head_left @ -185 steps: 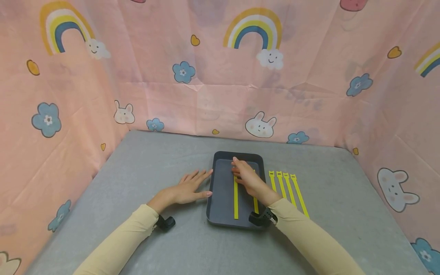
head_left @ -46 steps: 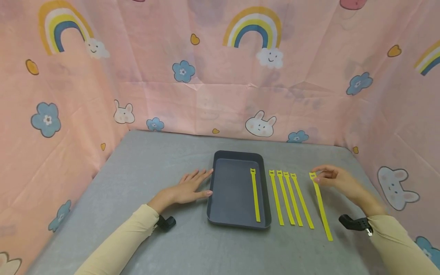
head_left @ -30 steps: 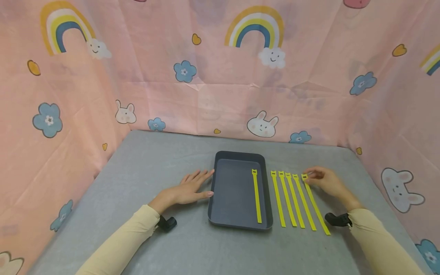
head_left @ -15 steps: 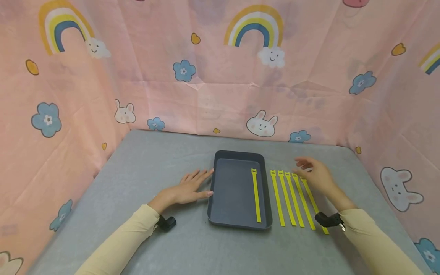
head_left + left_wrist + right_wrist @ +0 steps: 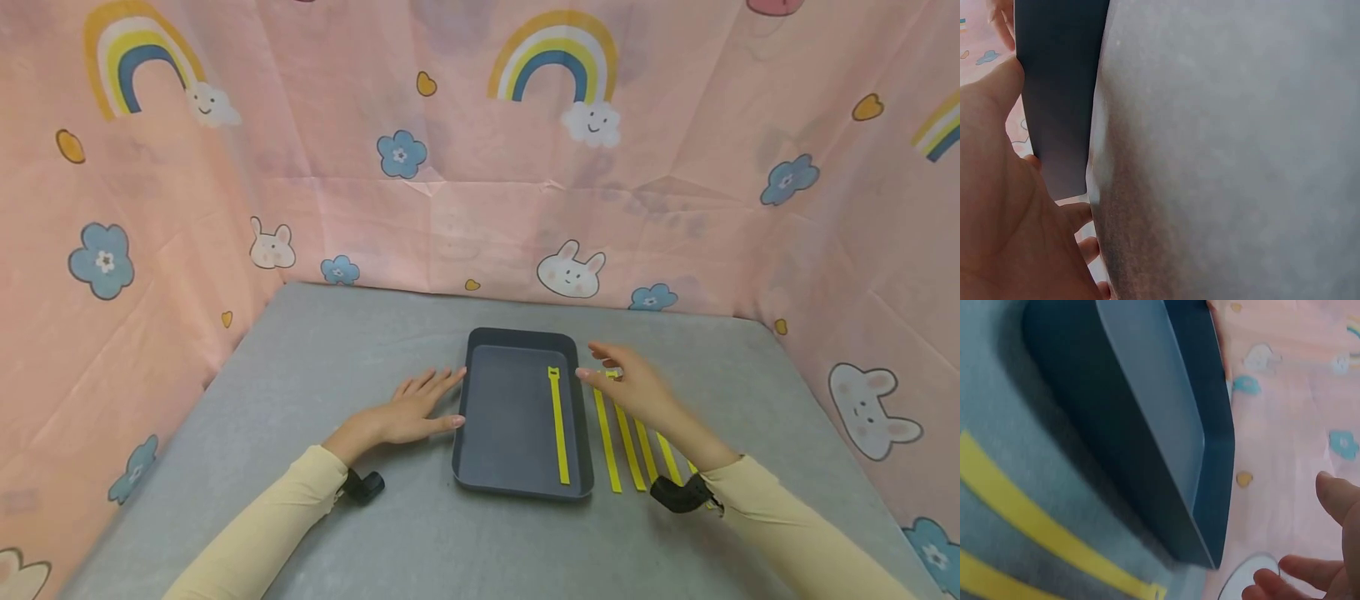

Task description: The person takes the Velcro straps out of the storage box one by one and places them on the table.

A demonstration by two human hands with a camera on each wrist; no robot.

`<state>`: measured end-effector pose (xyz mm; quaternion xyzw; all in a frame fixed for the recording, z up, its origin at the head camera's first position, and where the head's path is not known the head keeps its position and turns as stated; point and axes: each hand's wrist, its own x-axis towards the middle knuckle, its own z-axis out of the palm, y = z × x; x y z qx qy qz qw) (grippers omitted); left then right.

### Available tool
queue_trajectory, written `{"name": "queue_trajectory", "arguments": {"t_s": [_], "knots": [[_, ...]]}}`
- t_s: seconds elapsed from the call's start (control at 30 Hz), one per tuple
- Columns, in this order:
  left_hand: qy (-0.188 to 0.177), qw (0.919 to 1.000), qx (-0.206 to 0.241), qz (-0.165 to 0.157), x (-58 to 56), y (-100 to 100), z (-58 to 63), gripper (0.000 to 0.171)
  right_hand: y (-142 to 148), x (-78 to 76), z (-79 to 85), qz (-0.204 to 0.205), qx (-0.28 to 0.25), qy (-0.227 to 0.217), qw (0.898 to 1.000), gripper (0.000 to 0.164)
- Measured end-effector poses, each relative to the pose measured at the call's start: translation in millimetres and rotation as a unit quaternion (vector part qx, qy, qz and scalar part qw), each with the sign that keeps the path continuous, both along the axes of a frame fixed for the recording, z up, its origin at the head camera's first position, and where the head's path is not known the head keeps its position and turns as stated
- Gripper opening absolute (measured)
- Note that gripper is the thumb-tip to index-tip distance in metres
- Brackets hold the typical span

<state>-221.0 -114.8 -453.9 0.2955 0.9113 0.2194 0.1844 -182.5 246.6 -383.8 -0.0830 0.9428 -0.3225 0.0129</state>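
Note:
A dark grey rectangular tray (image 5: pixel 502 425) lies mid-table with one yellow slotted cable strap (image 5: pixel 559 437) along its right side. My left hand (image 5: pixel 405 417) rests flat at the tray's left side, fingers spread, fingertips at the rim. Right of the tray, several similar yellow straps (image 5: pixel 609 454) lie in a row, partly covered by my right hand (image 5: pixel 633 390) and forearm. That hand hovers over their slotted ends, close to the tray's right rim. In the right wrist view its thumb and fingers (image 5: pixel 1313 572) stand apart, with nothing between them.
Grey cloth covers the table (image 5: pixel 360 333). A pink printed curtain (image 5: pixel 465 225) encloses the back and both sides. Black wrist cameras sit on the left wrist (image 5: pixel 363 487) and the right wrist (image 5: pixel 678 494).
My right hand has taken a second strap out of the tray, laid it at the row's right end and let go. It has since moved left towards the tray. My left hand stays put.

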Motion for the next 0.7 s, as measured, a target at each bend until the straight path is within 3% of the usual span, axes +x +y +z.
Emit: {"name": "queue_trajectory", "arguments": {"t_s": [0.4, 0.7], "knots": [[0.003, 1.0000, 0.001, -0.001, -0.8, 0.7, -0.4, 0.082, -29.2, -0.4, -5.8, 0.013, 0.013, -0.032, 0.999, 0.083], [0.004, 1.0000, -0.002, -0.001, -1.0, 0.6, -1.6, 0.082, -46.4, -0.9, -21.5, 0.017, 0.041, -0.060, 0.997, 0.088]]}}
